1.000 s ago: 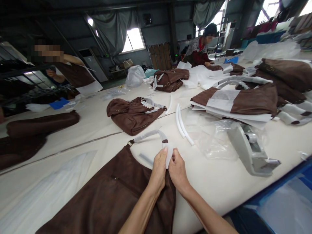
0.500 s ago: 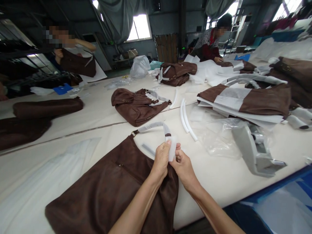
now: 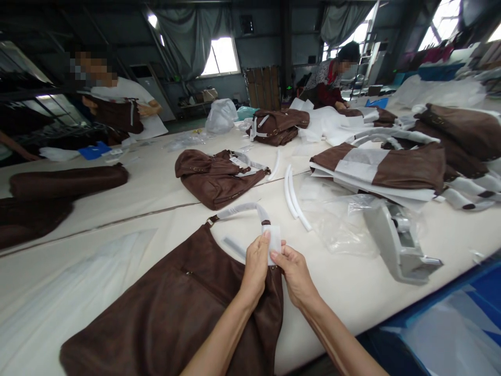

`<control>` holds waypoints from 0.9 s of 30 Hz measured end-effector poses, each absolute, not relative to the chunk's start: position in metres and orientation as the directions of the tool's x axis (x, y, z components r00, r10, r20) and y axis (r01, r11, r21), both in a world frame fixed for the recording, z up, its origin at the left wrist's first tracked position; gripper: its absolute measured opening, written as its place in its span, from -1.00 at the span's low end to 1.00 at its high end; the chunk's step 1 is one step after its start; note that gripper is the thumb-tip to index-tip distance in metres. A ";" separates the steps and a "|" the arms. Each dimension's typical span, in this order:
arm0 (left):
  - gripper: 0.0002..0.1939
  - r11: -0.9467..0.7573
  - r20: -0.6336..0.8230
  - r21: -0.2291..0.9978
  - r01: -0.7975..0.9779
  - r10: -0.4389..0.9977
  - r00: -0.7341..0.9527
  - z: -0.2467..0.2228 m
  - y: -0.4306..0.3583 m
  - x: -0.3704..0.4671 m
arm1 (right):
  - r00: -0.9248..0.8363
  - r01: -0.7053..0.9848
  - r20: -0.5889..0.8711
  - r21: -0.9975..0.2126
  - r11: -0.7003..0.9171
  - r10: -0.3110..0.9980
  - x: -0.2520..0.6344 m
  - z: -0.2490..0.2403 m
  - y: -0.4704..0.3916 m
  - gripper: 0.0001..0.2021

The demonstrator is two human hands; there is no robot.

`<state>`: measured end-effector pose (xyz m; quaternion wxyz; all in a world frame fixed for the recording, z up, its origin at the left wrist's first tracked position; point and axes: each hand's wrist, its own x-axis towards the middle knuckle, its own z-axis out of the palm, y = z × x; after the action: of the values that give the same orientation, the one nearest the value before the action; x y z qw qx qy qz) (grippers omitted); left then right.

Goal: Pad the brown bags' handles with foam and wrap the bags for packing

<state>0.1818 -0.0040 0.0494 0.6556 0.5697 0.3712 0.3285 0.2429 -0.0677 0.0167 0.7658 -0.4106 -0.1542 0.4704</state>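
Observation:
A large brown bag point(image 3: 168, 308) lies on the pale table in front of me, its handle point(image 3: 238, 209) wrapped in whitish material. At the right end of that handle, a small white foam sheet point(image 3: 275, 237) stands around the strap joint. My left hand point(image 3: 256, 263) pinches the sheet from the left, thumb on top. From the right, my right hand point(image 3: 293, 269) has its thumb and curled fingers closed on the sheet's lower right edge. The joint beneath the sheet is hidden.
Beyond lies a smaller brown bag point(image 3: 219, 177). White foam tubes point(image 3: 293, 201), clear plastic point(image 3: 344, 224) and a grey tape dispenser point(image 3: 399, 240) are to the right. Wrapped bags point(image 3: 407, 167) lie behind. Two people point(image 3: 133, 94) point(image 3: 329, 83) stand across the table.
My right hand's fingers have closed onto the foam sheet's right edge, with the thumb now higher on it. The view has shifted slightly. The person at the left has lowered the bag they hold.

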 end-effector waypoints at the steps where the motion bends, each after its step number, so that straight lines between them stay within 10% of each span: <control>1: -0.53 0.123 -0.097 0.992 -0.015 0.848 0.521 0.049 -0.006 0.179 | 0.513 -0.594 -0.147 -0.772 0.226 0.846 0.243 0.016 -0.068 -0.74; 13: -0.57 0.244 -0.214 0.970 -0.016 0.878 0.429 0.034 -0.021 0.173 | 0.518 -0.372 -0.144 -0.925 0.071 0.843 0.256 0.022 -0.100 -0.65; 23: -0.53 0.355 -0.395 0.919 0.174 0.843 0.366 0.033 -0.009 0.185 | 0.940 0.273 0.204 -0.930 -0.245 0.272 0.380 0.081 -0.257 -0.75; 27: -0.46 0.320 -0.363 0.932 0.171 0.836 0.412 0.037 -0.015 0.187 | 0.945 0.307 0.222 -0.857 -0.415 0.241 0.431 0.080 -0.270 -0.70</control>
<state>0.1871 -0.0150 0.0372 0.6560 0.5251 0.4793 0.2533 0.4311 -0.2696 0.0798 0.5157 -0.8405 -0.1629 -0.0319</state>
